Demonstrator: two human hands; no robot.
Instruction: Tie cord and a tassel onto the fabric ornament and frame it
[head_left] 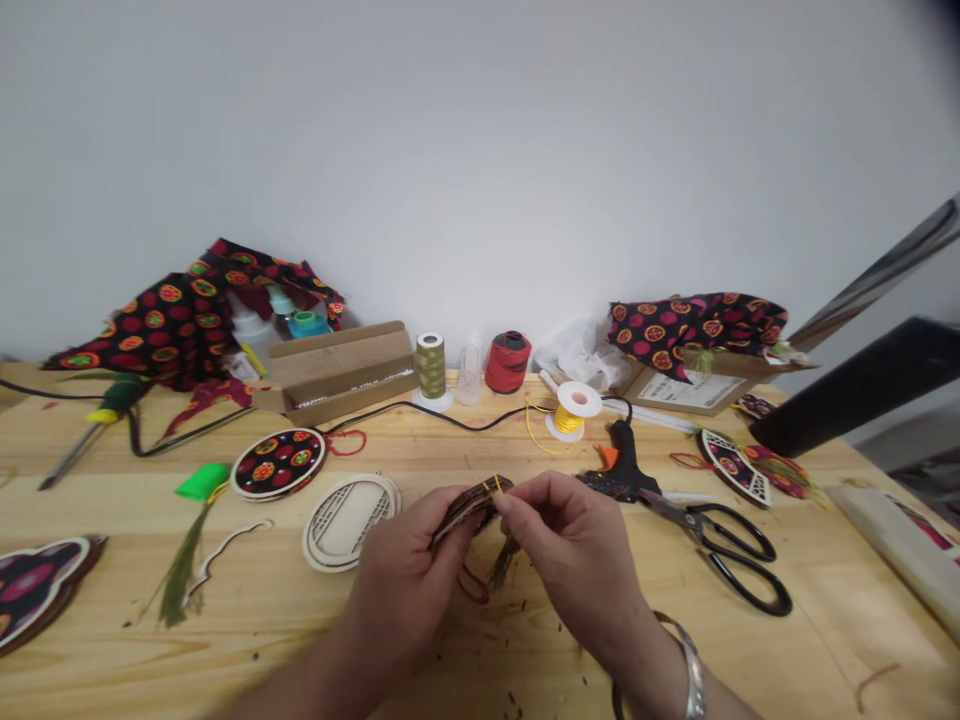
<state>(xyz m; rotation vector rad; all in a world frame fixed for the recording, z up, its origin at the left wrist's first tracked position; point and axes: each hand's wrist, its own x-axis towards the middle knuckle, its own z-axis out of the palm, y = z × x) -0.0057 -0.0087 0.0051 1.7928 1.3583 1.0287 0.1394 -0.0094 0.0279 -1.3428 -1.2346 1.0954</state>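
Note:
My left hand (405, 570) grips a dark brown ornament (459, 512), seen nearly edge-on, between thumb and fingers. A short yellow cord (495, 484) crosses the ornament's upper right edge. At that spot the fingertips of my right hand (574, 535) pinch together on the cord; the exact grip is partly hidden. Below the ornament hang a red cord loop (474, 585) and a dark green tassel (502, 565). Just left of my left hand lies a pale wooden lattice disc (341, 530). Black-handled scissors (712, 540) lie to the right of my right hand.
A black glue gun (625, 460) and a yellow cord spool (576, 405) lie beyond my right hand. Green thread (431, 367), red thread (508, 362) and a cardboard box (345, 370) stand by the wall. A fabric-covered disc (279, 463), green tassel (184, 570) and screwdriver (82, 445) are left.

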